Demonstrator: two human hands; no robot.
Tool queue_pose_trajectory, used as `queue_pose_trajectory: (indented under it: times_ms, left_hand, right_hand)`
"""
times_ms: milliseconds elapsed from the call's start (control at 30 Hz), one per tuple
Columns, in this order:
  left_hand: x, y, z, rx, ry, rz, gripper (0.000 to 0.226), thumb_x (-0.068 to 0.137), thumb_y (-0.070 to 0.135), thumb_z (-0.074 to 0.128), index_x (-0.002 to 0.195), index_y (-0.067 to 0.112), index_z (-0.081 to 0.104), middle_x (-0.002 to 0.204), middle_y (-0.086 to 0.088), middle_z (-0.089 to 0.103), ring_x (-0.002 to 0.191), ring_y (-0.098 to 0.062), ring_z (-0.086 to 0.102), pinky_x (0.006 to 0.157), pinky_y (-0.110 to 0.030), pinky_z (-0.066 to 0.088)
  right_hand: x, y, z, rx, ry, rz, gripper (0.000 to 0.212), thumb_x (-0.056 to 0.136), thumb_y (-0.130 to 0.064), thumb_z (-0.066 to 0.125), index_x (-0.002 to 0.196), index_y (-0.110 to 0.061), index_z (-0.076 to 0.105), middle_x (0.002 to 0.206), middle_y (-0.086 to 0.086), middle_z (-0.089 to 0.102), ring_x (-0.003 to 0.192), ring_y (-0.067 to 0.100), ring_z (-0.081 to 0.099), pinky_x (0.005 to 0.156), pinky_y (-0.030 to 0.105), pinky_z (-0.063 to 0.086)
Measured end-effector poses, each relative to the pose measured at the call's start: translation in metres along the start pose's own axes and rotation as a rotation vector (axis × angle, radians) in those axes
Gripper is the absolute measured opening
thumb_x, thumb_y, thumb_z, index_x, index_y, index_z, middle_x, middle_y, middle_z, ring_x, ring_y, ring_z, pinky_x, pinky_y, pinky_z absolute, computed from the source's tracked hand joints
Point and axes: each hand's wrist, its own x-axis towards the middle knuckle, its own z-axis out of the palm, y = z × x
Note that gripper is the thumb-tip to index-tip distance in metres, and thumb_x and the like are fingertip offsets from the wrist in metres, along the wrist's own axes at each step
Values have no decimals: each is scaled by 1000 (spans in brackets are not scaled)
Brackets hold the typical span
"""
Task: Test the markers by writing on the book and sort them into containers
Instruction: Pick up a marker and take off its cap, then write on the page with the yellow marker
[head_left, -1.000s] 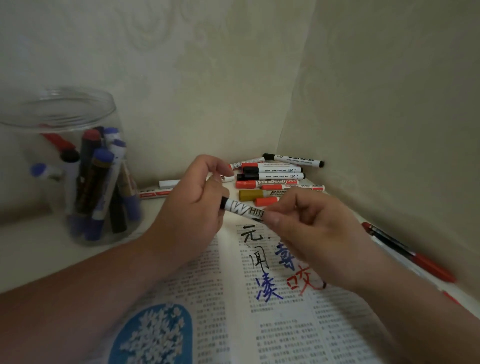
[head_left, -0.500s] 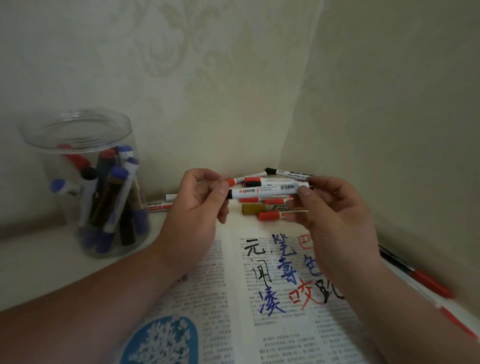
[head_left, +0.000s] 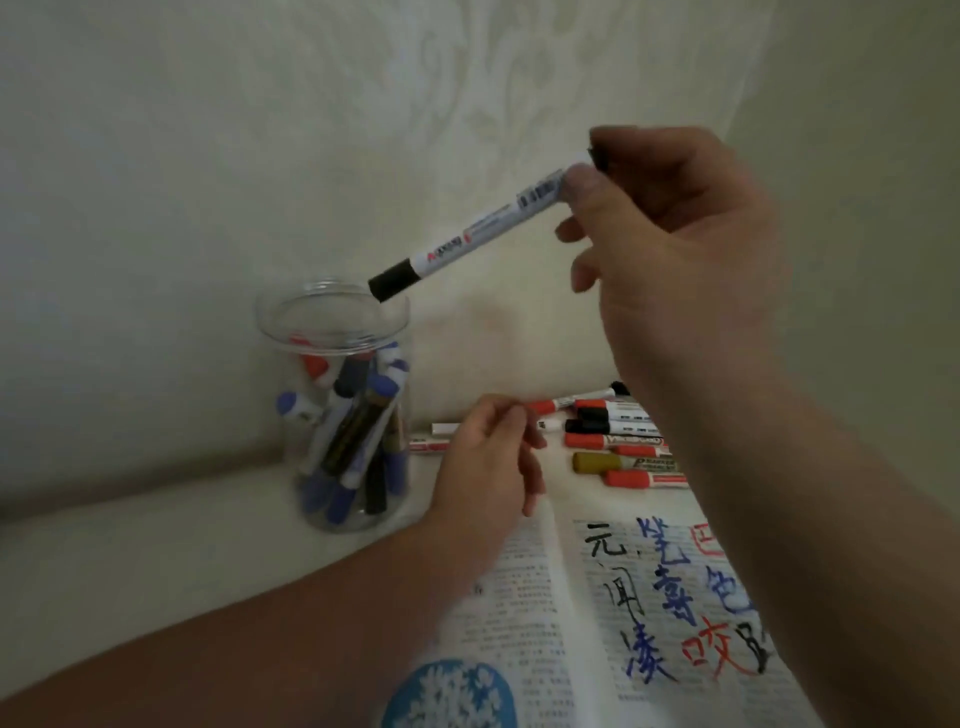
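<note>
Since sorting, not writing, seems to be the step in hand, the worktop is carrying the open book at its near right. The clear jar is standing toward the back edge, left of the book, with several markers inside.

The right hand is hovering high, pinching the black-capped marker by its rear end. The barrel is slanting down-left, and the cap is hanging just above the jar's rim.

The left hand is hanging loosely curled over the book's top edge, holding nothing visible. Loose markers are lying toward the back right corner.

The next move is probably calling for lowering the cap into the jar's mouth and letting go.
</note>
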Motion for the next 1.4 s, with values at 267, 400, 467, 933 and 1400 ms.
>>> queue_pose_trajectory:
  times_ms: [267,400,467,933,1400]
  left_hand:
    - [0,1,-3,81,-98,-41,25,104,18,49,83,19,60,71,2,57,49,-11,43,43,-19,35]
    - [2,3,-3,170,-103,-37,26,103,20,48,78,17,58,67,2,57,46,-10,44,46,-23,35]
    - [2,4,-4,167,-103,-33,28,102,19,48,75,17,58,68,1,56,46,-10,44,45,-24,34]
    - [4,-6,-1,121,-104,-2,24,102,17,51,84,10,65,64,3,57,48,-15,44,45,-24,32]
    - [3,-14,3,199,-146,100,32,101,11,51,76,19,68,65,-2,56,47,-15,43,41,-23,33]
  right_hand:
    - [12,25,67,-472,-448,8,12,85,-15,76,94,-21,77,79,-16,71,74,1,68,74,21,57]
    - [6,28,76,-680,-728,21,11,92,-17,68,94,-16,79,59,-24,53,53,-17,52,53,2,38]
    - [4,29,77,-689,-786,55,14,93,-18,66,92,-15,79,59,-22,55,52,-14,53,52,3,38]
    - [-14,65,-115,-1371,-650,394,14,91,-23,65,100,-27,75,77,-21,55,71,6,54,71,25,43]
    - [-56,101,-147,-1176,-827,479,47,91,-40,65,137,-33,56,117,-11,47,108,12,54,100,33,48]
